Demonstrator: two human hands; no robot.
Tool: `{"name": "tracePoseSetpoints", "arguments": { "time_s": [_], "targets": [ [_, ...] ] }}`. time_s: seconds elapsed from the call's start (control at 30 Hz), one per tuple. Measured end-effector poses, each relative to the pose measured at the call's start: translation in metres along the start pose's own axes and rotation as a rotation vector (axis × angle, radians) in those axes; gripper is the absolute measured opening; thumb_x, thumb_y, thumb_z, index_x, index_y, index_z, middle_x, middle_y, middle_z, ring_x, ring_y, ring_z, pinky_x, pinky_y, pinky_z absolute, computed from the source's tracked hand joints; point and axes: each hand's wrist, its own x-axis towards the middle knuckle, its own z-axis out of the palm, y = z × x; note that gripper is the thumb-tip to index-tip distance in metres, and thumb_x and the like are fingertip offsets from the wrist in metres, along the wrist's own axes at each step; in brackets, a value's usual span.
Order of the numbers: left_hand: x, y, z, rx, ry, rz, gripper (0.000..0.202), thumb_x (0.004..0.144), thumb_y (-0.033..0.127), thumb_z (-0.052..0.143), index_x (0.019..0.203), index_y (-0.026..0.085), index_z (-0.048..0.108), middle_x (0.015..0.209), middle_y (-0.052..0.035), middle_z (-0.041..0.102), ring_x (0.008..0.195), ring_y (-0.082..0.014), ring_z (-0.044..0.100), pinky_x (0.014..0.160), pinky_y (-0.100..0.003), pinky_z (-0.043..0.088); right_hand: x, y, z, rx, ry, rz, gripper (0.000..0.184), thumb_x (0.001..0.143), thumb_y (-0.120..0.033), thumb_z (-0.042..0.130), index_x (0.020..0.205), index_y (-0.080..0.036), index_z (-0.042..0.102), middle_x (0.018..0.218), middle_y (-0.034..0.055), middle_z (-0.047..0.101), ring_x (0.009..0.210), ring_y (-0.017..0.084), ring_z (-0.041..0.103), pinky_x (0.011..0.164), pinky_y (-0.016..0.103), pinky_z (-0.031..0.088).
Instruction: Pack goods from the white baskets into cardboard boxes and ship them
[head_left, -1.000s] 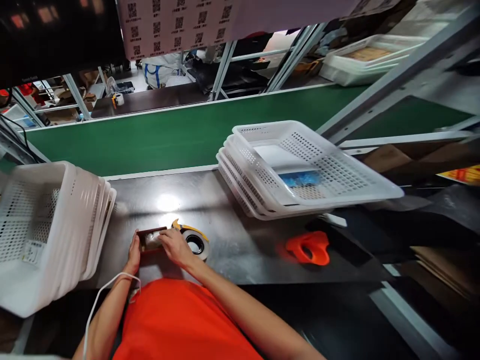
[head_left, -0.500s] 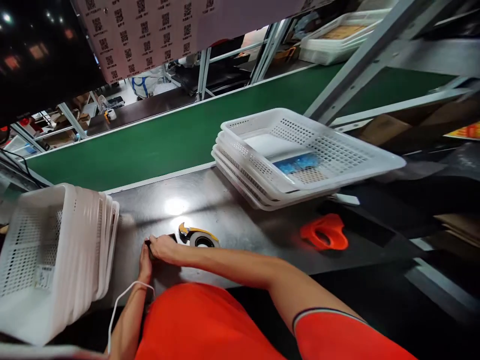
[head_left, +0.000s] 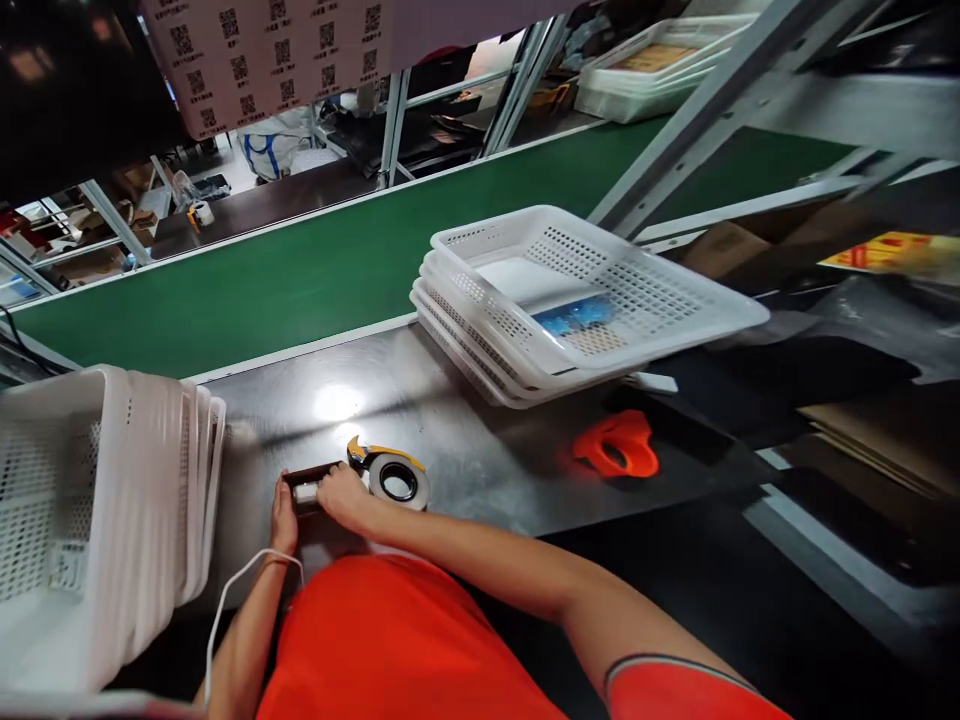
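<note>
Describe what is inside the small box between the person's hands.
A whitish item shows inside the small box, toward the left hand. The right hand covers the other end, hiding anything there. What the item is, I can't tell.

Both hands working low over the bench [head_left: 487,505], just inside its near edge, toward its left end. Left forearm [head_left: 244,630] is angling up from the near side; left wrist [head_left: 271,560] is staying about in line with it. Left hand [head_left: 283,518] is standing on edge, fingers lying fairly straight and pointing toward the far edge. Right elbow [head_left: 574,605] is bending outside the near edge; right forearm [head_left: 465,560] is slanting leftward across the body's front. Right hand [head_left: 345,495] is facing back-up, fingers curling downward, fingertips partly hidden. Hands are sitting near each other, not touching.
</note>
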Motion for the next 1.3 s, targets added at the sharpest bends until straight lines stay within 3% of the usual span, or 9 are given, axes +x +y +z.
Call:
{"name": "tracePoseSetpoints", "arguments": {
  "time_s": [0.2,0.37,0.47,0.57,0.7,0.9,1.0,1.1,1.3],
  "targets": [
    [-0.005,0.006,0.003,0.178,0.056,0.064,0.051,0.11,0.051,0.038,0.14,0.02,0.065,0.157,-0.0169,0.064,0.154,-0.0261,0.053,0.128,-0.044,0.044,-0.017,0.032,-0.005,0.069,0.082,-0.057,0.03,0.1,-0.013,0.058,0.121,-0.016,0.08,0.118,0.0166,0.08,0.11,0.03,0.073,0.098,0.043,0.058],
    [-0.017,0.009,0.004,0.45,0.289,0.339,0.034,0.104,0.057,0.049,0.103,0.025,0.062,0.105,-0.0105,0.07,0.097,-0.0261,0.071,0.091,-0.042,0.059,-0.063,0.03,0.036,0.466,0.42,0.294,0.049,0.099,-0.023,0.063,0.147,-0.013,0.061,0.135,0.0214,0.067,0.126,0.034,0.065,0.112,0.052,0.055],
    [-0.021,0.018,0.004,0.631,0.08,0.585,0.035,0.107,0.051,0.046,0.084,0.027,0.056,0.086,-0.0055,0.063,0.083,-0.0244,0.065,0.083,-0.039,0.056,-0.073,0.014,0.058,0.57,0.292,0.335,0.07,0.09,-0.023,0.074,0.155,-0.01,0.051,0.141,0.0227,0.063,0.131,0.035,0.063,0.115,0.05,0.054],
    [-0.025,0.034,0.003,0.919,-0.18,0.719,0.033,0.108,0.044,0.048,0.087,0.023,0.063,0.095,-0.0097,0.067,0.092,-0.0268,0.065,0.087,-0.04,0.053,-0.065,0.003,0.058,0.439,0.191,0.304,0.084,0.083,-0.018,0.077,0.16,-0.01,0.046,0.151,0.0261,0.055,0.136,0.04,0.058,0.117,0.054,0.051],
    [-0.026,0.045,0.003,1.166,-0.327,0.771,0.035,0.107,0.044,0.051,0.1,0.017,0.072,0.105,-0.0164,0.07,0.101,-0.0323,0.064,0.092,-0.046,0.052,-0.049,0.011,0.04,0.311,0.103,0.248,0.056,0.09,-0.017,0.068,0.145,-0.008,0.064,0.14,0.0264,0.061,0.127,0.04,0.061,0.108,0.054,0.055],
    [-0.005,0.038,0.01,0.824,-0.295,0.762,0.046,0.102,0.056,0.055,0.122,0.021,0.077,0.136,-0.0239,0.068,0.132,-0.0424,0.058,0.118,-0.06,0.043,-0.036,0.047,0.035,0.396,0.139,0.18,0.026,0.104,-0.031,0.061,0.12,-0.019,0.077,0.126,0.0126,0.07,0.113,0.026,0.069,0.104,0.041,0.057],
    [-0.005,0.034,0.02,0.703,-0.166,0.636,0.062,0.101,0.063,0.053,0.141,0.021,0.07,0.159,-0.025,0.057,0.154,-0.0479,0.041,0.13,-0.068,0.024,-0.029,0.05,0.042,0.411,0.222,0.343,0.041,0.107,-0.028,0.055,0.143,-0.012,0.064,0.144,0.0221,0.062,0.124,0.03,0.068,0.107,0.046,0.057],
    [-0.012,0.031,0.024,0.693,-0.105,0.525,0.065,0.102,0.063,0.051,0.15,0.023,0.064,0.163,-0.0224,0.055,0.158,-0.047,0.038,0.133,-0.071,0.01,-0.023,0.046,0.049,0.365,0.324,0.387,0.069,0.102,-0.023,0.06,0.165,-0.004,0.039,0.168,0.0316,0.041,0.157,0.039,0.043,0.125,0.057,0.043],
    [-0.018,0.012,0.004,0.57,-0.243,0.487,0.058,0.098,0.064,0.057,0.135,0.023,0.077,0.133,-0.0225,0.071,0.137,-0.0434,0.059,0.132,-0.065,0.03,-0.028,0.055,0.064,0.265,0.227,-0.136,0.067,0.103,-0.027,0.056,0.168,-0.013,0.042,0.174,0.0229,0.041,0.166,0.034,0.031,0.131,0.064,0.033]
  ]
}}
